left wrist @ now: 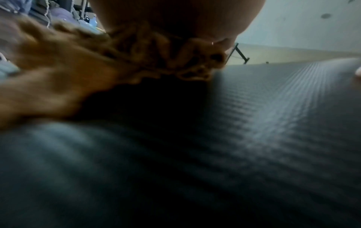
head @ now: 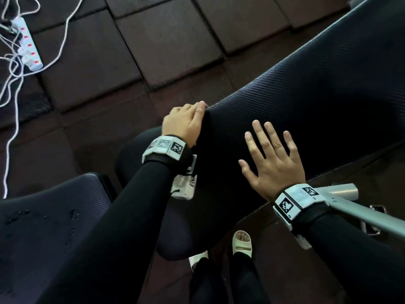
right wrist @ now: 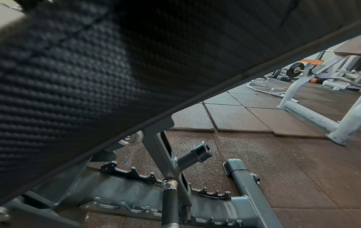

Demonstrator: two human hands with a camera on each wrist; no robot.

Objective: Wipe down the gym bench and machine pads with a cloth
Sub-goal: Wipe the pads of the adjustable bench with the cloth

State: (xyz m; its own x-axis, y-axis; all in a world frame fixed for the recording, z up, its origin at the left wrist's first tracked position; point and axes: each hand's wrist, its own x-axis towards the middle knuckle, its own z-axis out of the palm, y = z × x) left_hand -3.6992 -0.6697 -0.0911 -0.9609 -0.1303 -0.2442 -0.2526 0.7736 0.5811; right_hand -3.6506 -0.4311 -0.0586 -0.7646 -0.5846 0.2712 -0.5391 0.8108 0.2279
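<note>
A black ribbed bench back pad (head: 306, 95) slopes up to the right in the head view. My left hand (head: 186, 121) sits at the pad's lower left edge with its fingers curled over. The left wrist view shows a bunched orange-brown cloth (left wrist: 136, 50) under that palm, lying against the pad (left wrist: 254, 123); in the head view the hand hides the cloth. My right hand (head: 271, 159) lies flat on the pad with fingers spread, holding nothing. The right wrist view shows only the pad's side (right wrist: 97, 61), no fingers. The seat pad (head: 54, 216) at lower left bears wet marks.
A white power strip (head: 28, 44) with tangled white cables lies on the dark floor tiles at the upper left. A grey metal bar (head: 361, 211) juts out near my right wrist. My sandalled foot (head: 242, 240) stands below. Under the pad is the notched bench frame (right wrist: 156, 177).
</note>
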